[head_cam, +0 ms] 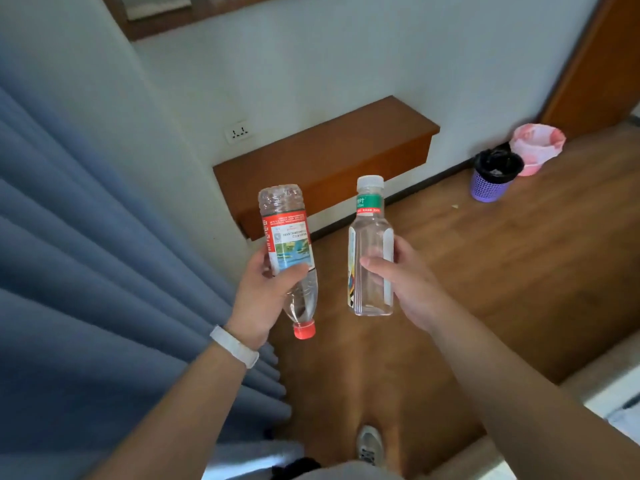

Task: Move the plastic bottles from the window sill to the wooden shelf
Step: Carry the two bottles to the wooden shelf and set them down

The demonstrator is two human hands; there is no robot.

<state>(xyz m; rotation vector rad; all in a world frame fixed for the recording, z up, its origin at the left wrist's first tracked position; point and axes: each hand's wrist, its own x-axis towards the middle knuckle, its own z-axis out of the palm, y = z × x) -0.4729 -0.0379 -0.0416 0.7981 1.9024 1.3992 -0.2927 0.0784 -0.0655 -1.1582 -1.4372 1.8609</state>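
My left hand (258, 296) grips a clear plastic bottle with a red label and red cap (288, 237), held upside down with the cap pointing toward me. In my right hand (403, 278) is a second clear bottle with a white cap and green neck band (370, 244), held upright. Both bottles hang in the air in front of me, side by side and apart. Beyond them a wooden shelf (332, 147) is fixed low on the white wall, its top bare.
Blue curtains (86, 271) fill the left side. A wall socket (237, 132) sits left of the shelf. A purple bin with a black bag (493, 176) and a pink-bagged bin (536, 150) stand on the wooden floor at right. My shoe (370, 445) is below.
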